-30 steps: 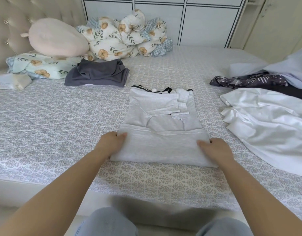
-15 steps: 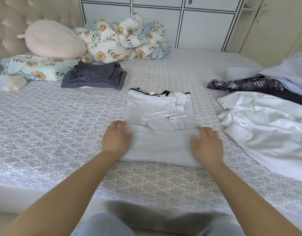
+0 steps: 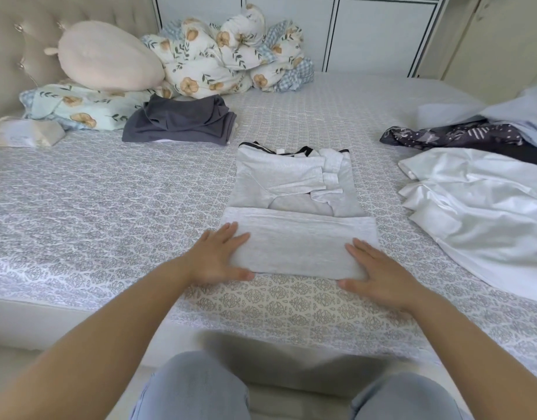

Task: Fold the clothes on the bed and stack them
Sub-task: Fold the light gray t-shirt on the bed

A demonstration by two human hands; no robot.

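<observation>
Both flat, open-fingered hands, left hand (image 3: 217, 256) and right hand (image 3: 379, 274), press the grey top (image 3: 294, 213); best smooth outward before folding toward twelve o'clock.

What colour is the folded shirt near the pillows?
Dark grey folded shirt, plain with no pattern, seen best in the head view.

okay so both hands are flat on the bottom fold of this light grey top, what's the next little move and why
Probably roll that near fold up once more toward the collar. The left hand and right hand lie flat on the ends of the grey top, whose upper half with tucked sleeves is uncovered; the dark grey pile awaits it.
</observation>
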